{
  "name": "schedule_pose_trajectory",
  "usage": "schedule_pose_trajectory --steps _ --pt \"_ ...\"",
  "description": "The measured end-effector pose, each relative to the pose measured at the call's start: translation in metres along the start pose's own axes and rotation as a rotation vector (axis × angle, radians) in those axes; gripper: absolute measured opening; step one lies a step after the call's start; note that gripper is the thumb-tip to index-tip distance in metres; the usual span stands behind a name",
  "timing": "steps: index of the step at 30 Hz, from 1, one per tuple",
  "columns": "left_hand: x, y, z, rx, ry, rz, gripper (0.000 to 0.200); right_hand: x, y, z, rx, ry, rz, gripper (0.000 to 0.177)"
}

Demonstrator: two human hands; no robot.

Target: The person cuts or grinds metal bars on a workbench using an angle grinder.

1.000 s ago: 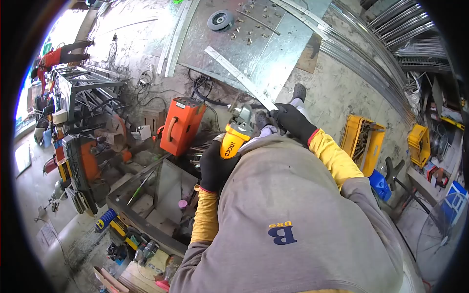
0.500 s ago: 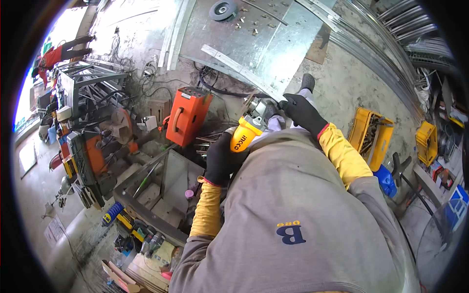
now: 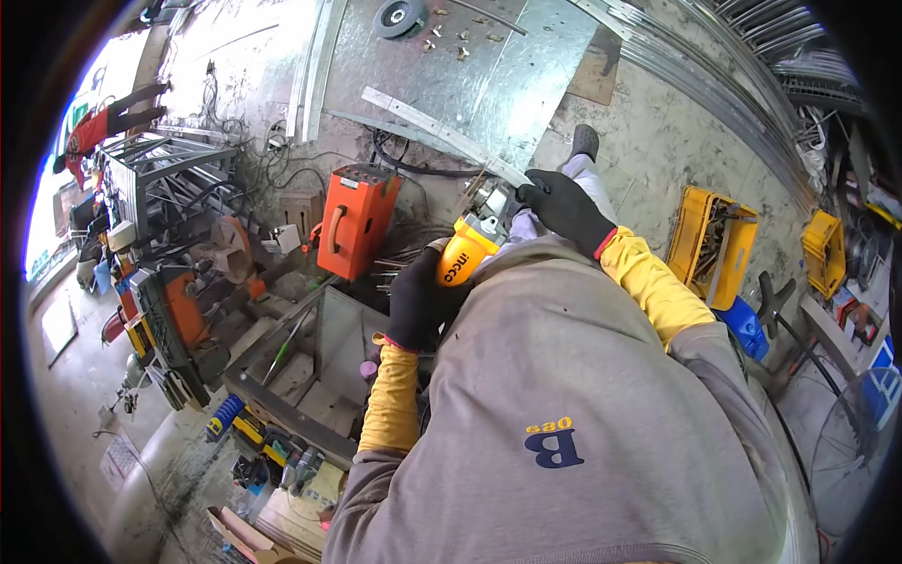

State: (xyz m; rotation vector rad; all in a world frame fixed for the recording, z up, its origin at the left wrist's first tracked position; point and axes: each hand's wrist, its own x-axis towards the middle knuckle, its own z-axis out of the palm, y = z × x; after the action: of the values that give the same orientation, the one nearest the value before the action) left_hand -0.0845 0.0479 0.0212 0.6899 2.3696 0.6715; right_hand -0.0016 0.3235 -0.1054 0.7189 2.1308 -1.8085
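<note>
My left hand (image 3: 420, 299), in a black glove, is closed around the yellow body of an angle grinder (image 3: 466, 252). The tool's metal head points away from me, towards the far end of my lap. My right hand (image 3: 564, 205), also gloved in black, has its fingers curled at the near end of a long flat metal strip (image 3: 437, 130). That strip runs up and left across the edge of a shiny sheet of metal (image 3: 526, 89). The grinder's head lies just left of my right fingertips; its disc is hard to make out.
An orange machine case (image 3: 357, 221) stands left of the grinder, above an open metal frame (image 3: 272, 409). Yellow crates (image 3: 716, 246) sit at the right. A black wheel (image 3: 399, 17) and small metal pieces lie on the sheet. Cables cross the floor. A person in red (image 3: 89, 132) is at far left.
The view has shifted a little, so the sheet, strip and wheel appear further left. Both hands keep their holds, with the right hand slightly further left and up in the picture.
</note>
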Motion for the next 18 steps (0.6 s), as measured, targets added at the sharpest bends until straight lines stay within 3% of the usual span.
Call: schedule_pose_trajectory --steps 6,18 --pt "0.003 0.0 0.001 -0.017 -0.021 0.002 0.068 -0.011 -0.015 0.001 -0.052 0.107 -0.045 0.038" --pt "0.005 0.006 0.003 -0.045 -0.029 -0.032 0.066 -0.004 -0.001 0.002 -0.06 0.054 -0.063 0.047"
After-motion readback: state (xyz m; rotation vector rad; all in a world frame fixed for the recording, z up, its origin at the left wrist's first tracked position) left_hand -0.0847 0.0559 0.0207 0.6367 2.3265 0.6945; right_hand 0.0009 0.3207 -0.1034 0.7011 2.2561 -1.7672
